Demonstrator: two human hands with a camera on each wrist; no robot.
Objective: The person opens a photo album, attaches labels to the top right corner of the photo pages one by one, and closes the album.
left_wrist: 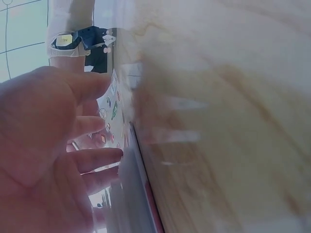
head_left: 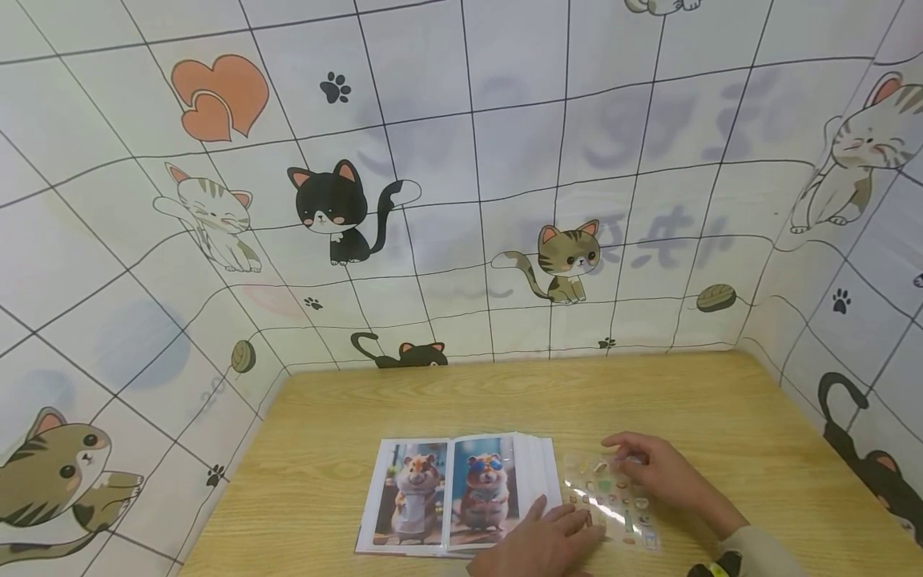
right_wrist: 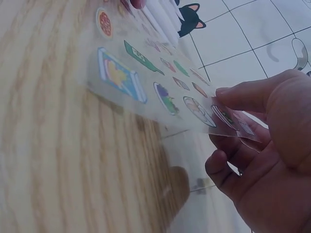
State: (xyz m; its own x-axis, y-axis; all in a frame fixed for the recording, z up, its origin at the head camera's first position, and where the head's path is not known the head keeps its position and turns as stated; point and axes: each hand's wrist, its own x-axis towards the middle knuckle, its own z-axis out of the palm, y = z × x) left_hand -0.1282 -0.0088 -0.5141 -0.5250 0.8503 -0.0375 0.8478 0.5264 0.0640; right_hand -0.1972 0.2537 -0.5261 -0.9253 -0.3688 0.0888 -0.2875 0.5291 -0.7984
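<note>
A clear sticker sheet (head_left: 613, 505) with several small food pictures lies at the right of an open photo album (head_left: 537, 473). My right hand (head_left: 663, 469) pinches the sheet's edge between thumb and fingers; in the right wrist view this hand (right_wrist: 277, 141) holds that edge lifted off the wood. Over the album's lower right corner and the sheet's left side, my left hand (head_left: 544, 545) rests with fingers extended. In the left wrist view the left hand (left_wrist: 43, 145) has its fingers spread and loose, right above the sheet.
The album's pages show two hamster pictures, one in an apron (head_left: 413, 505) and one in blue glasses (head_left: 486, 489). A wood-grain table (head_left: 303, 449) carries everything. Wall sheeting (head_left: 461, 184) with cat drawings rises behind and on both sides. A dark band (head_left: 714, 565) circles the right wrist.
</note>
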